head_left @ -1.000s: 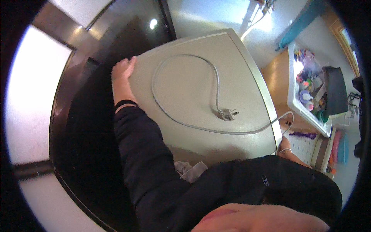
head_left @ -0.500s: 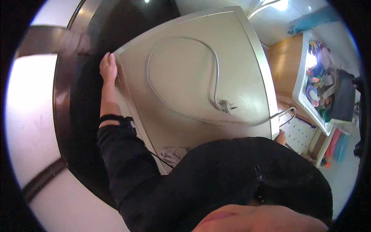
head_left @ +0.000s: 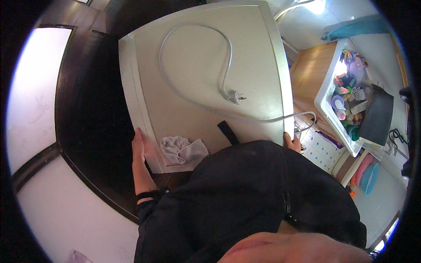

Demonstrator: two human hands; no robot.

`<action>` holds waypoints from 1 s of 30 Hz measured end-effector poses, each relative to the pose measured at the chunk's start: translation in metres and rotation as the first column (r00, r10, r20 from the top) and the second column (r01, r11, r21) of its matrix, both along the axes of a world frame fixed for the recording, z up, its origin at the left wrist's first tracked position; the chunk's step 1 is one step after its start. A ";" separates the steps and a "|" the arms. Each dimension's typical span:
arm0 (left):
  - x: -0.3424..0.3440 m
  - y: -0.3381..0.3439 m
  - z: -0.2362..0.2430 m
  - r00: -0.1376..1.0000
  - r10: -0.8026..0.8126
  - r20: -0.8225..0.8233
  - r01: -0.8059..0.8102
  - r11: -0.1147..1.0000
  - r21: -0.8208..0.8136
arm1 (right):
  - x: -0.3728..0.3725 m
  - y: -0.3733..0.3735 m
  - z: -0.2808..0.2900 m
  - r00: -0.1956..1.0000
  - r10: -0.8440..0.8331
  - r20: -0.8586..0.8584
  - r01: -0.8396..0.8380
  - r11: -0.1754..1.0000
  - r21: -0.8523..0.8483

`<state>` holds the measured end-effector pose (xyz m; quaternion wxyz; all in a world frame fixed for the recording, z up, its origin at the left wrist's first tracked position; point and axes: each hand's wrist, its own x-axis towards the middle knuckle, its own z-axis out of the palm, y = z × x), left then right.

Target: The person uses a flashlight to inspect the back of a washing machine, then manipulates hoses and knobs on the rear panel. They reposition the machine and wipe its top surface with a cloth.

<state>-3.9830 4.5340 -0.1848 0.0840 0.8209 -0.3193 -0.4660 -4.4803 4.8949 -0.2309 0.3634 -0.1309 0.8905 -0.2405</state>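
Our left hand point(head_left: 139, 147) rests straight-fingered against the left side of the beige appliance point(head_left: 199, 72); our right hand point(head_left: 293, 143) touches its right edge, grip too hidden to tell. Grey cord point(head_left: 230, 50) and crumpled cloth point(head_left: 182, 150) lie atop it.

Box point(head_left: 258, 65): large, pale beige, broad flat top facing up, paler rim point(head_left: 130, 65) framing it. Sits mid-view, near right corner hidden. Cord point(head_left: 230, 49): light grey, lies slack on top in one wide open loop, then crosses right edge and bends back below it; far end hidden. Plug point(head_left: 235, 97): pale, unplugged, flat on top, right of centre, metal prongs pointing right.
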 end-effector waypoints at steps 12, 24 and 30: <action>0.003 0.054 -0.014 0.936 0.105 0.336 -0.063 0.989 -0.133 | -0.046 0.016 -0.016 0.944 0.316 0.095 -0.322 0.945 0.060; -0.002 0.073 -0.005 0.863 -0.020 0.504 0.077 0.993 -0.093 | -0.068 0.015 0.008 0.892 0.448 0.050 -0.451 0.888 0.088; 0.003 0.088 0.040 0.865 -0.203 0.459 0.263 0.962 -0.071 | -0.079 0.015 0.028 0.832 0.555 -0.005 -0.552 0.829 0.093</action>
